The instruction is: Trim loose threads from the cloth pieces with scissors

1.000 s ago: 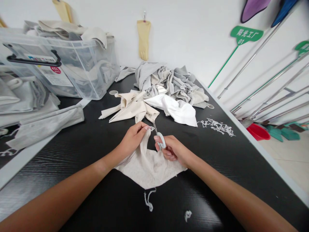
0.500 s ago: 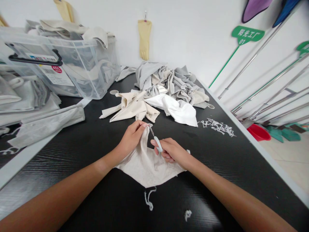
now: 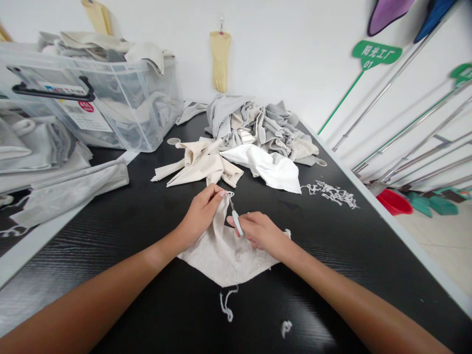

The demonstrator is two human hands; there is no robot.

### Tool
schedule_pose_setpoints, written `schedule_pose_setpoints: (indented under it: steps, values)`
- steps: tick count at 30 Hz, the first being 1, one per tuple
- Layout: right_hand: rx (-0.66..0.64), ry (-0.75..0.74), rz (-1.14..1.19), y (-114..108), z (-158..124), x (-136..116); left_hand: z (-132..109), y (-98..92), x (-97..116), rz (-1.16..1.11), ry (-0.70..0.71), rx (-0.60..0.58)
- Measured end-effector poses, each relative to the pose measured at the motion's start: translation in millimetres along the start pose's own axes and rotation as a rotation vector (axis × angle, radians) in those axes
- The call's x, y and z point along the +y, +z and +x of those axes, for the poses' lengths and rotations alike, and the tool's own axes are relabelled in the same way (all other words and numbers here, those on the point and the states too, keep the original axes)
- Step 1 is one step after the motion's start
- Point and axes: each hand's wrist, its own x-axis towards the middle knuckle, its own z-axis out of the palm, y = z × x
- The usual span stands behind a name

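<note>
Centre-front on the black wood-grain table (image 3: 140,206) lies the beige woven cloth piece (image 3: 221,255), flat except its far corner, which is lifted. That corner is pinched by the left hand (image 3: 199,216) btw thumb & fingertips, fingers clamped on the fabric, heel of the palm on the cloth. This prob. keeps the edge taut & raised so the blades can get at it. Fingers of the right hand (image 3: 260,231) are curled tight round the small scissors with pale blue-grey handles (image 3: 236,223). The blades point up & left, tips at the pinched corner just beside the left fingertips; can't tell if the blades are apart. The right wrist rests on the cloth, which likely pins it down.

Short white thread scraps (image 3: 332,192) lie well apart to the right. A looped white thread (image 3: 226,302) is near the cloth's front point. The heap of grey & cream fabrics (image 3: 258,128) sits behind; the clear plastic storage bin (image 3: 121,108) is far left.
</note>
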Motion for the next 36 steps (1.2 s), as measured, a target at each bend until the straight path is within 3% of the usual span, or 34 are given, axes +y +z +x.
schedule_pose_setpoints:
  steps: [11,23,36]
  values:
    - [0.138,-0.096,-0.294,6.0,-5.2,-9.2,-5.8,1.0,6.2,0.126,0.052,-0.045]
    - [0.295,-0.090,-0.512,13.7,-13.2,-12.7,-4.7,4.0,4.3,0.119,0.015,0.025]
    - [0.343,-0.093,-0.524,16.5,-7.8,-3.1,-7.9,5.9,9.1,0.095,0.041,0.004]
